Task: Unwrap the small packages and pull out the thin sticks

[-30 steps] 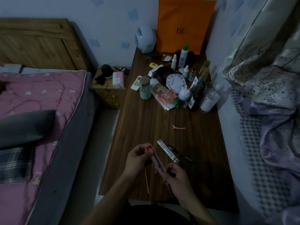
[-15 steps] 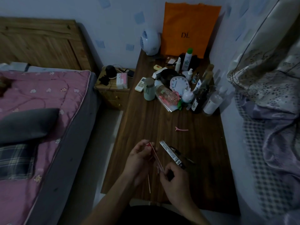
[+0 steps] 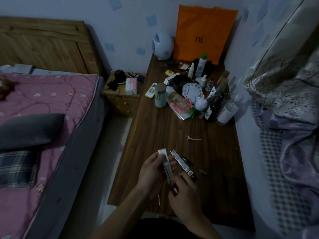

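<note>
Occupying the left of the view, a bed (image 3: 51,104) with a pink quilt and a dark grey pillow (image 3: 29,130) stands beside a small wooden nightstand (image 3: 120,100). A long dark wooden table (image 3: 172,128) runs from the wall to the person. An orange bag (image 3: 205,30) leans on the wall at its far end, with a pale round fan (image 3: 163,44) beside it. The far half carries a crowd of bottles, a white clock (image 3: 191,91), a grey-green lidded cup (image 3: 160,98) and a remote control (image 3: 151,90), all close together. A pink hair clip (image 3: 193,138) lies alone mid-table.

Over the near edge, the left hand (image 3: 151,171) pinches the upper part of a slim printed carton (image 3: 166,163), fingers curled round it. The right hand (image 3: 186,192) has its fingers curled at the carton's lower end; what they grasp there is partly hidden. The carton is held tilted in the air, above the table and clear of it. A second slim carton (image 3: 183,165) lies flat just beside the hands, with a dark pencil-like stick (image 3: 193,165) behind it. A thin stick (image 3: 159,200) lies under the left wrist.

Risk, as judged: the light is poor and the grip is a fingertip pinch, so contents could slip from the lower end, roll on the bare wood and drop off the near edge. The right forearm could also nudge the lying carton.
</note>
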`<state>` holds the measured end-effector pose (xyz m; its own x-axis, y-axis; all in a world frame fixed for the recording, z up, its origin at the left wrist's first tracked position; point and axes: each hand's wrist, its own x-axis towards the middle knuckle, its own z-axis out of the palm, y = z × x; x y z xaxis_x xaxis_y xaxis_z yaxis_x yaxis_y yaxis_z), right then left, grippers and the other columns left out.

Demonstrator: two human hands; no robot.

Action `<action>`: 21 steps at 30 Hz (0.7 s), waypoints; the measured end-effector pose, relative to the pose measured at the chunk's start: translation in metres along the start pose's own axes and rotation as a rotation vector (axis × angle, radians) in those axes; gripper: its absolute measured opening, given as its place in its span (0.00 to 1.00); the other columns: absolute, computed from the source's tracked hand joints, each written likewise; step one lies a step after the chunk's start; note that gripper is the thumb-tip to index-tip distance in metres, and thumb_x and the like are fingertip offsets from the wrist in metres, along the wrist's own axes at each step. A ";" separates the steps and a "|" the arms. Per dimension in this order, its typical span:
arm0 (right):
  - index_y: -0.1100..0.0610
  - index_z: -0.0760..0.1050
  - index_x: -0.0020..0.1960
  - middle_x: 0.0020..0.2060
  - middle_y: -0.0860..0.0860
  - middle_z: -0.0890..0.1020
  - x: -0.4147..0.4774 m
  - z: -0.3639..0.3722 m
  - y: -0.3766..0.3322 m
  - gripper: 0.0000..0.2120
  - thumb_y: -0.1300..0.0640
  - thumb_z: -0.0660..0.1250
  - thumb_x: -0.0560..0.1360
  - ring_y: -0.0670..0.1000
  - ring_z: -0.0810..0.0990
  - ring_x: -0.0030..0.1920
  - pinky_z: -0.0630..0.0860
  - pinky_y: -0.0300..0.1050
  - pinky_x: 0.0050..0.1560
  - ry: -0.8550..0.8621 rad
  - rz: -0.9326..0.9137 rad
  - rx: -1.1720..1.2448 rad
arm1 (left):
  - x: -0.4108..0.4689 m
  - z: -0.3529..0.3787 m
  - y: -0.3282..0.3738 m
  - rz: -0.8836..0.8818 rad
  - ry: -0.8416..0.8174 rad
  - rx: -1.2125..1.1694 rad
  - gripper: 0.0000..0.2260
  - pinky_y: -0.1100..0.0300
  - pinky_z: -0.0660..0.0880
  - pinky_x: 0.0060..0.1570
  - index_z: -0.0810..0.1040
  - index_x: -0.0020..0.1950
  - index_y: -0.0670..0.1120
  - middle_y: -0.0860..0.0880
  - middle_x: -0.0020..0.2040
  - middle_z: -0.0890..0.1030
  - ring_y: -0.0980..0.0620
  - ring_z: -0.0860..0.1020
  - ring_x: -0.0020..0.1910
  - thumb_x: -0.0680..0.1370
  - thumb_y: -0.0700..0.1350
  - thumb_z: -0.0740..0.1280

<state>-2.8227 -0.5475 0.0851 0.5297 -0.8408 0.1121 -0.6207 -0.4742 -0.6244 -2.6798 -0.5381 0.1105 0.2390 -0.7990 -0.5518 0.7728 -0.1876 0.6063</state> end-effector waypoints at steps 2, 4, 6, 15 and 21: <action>0.47 0.72 0.41 0.41 0.42 0.74 -0.001 -0.002 -0.001 0.12 0.57 0.74 0.65 0.42 0.75 0.39 0.77 0.40 0.35 -0.038 -0.048 0.051 | 0.001 0.001 0.000 0.011 0.003 0.071 0.10 0.54 0.78 0.42 0.84 0.48 0.49 0.47 0.43 0.84 0.50 0.82 0.40 0.72 0.51 0.68; 0.47 0.73 0.42 0.42 0.43 0.75 -0.002 -0.005 -0.001 0.07 0.53 0.71 0.68 0.43 0.75 0.41 0.77 0.43 0.38 -0.059 -0.088 0.106 | 0.005 -0.002 -0.003 0.013 0.053 0.167 0.09 0.55 0.75 0.37 0.83 0.42 0.50 0.49 0.38 0.81 0.52 0.79 0.35 0.72 0.54 0.68; 0.47 0.75 0.44 0.42 0.43 0.76 0.000 -0.010 0.000 0.04 0.51 0.70 0.72 0.42 0.76 0.43 0.77 0.44 0.41 -0.031 -0.096 0.176 | 0.009 -0.006 -0.005 0.015 0.107 0.270 0.11 0.54 0.74 0.33 0.82 0.39 0.50 0.48 0.36 0.80 0.51 0.78 0.33 0.73 0.56 0.66; 0.47 0.80 0.61 0.49 0.45 0.77 0.027 -0.030 0.006 0.14 0.56 0.60 0.79 0.39 0.78 0.48 0.74 0.28 0.44 -0.059 -0.081 0.214 | -0.002 -0.012 -0.003 0.023 -0.136 0.754 0.14 0.63 0.72 0.28 0.84 0.43 0.46 0.46 0.36 0.83 0.53 0.76 0.29 0.79 0.51 0.61; 0.50 0.82 0.56 0.51 0.46 0.80 0.030 -0.029 0.011 0.10 0.60 0.67 0.78 0.37 0.80 0.51 0.76 0.27 0.47 -0.029 0.018 0.284 | -0.007 -0.010 0.002 0.070 -0.133 0.905 0.14 0.62 0.71 0.28 0.83 0.40 0.47 0.46 0.36 0.84 0.56 0.76 0.28 0.78 0.54 0.65</action>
<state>-2.8302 -0.5858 0.1042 0.5391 -0.8385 0.0792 -0.4454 -0.3636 -0.8182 -2.6738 -0.5276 0.1100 0.1551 -0.8738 -0.4609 -0.0094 -0.4678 0.8838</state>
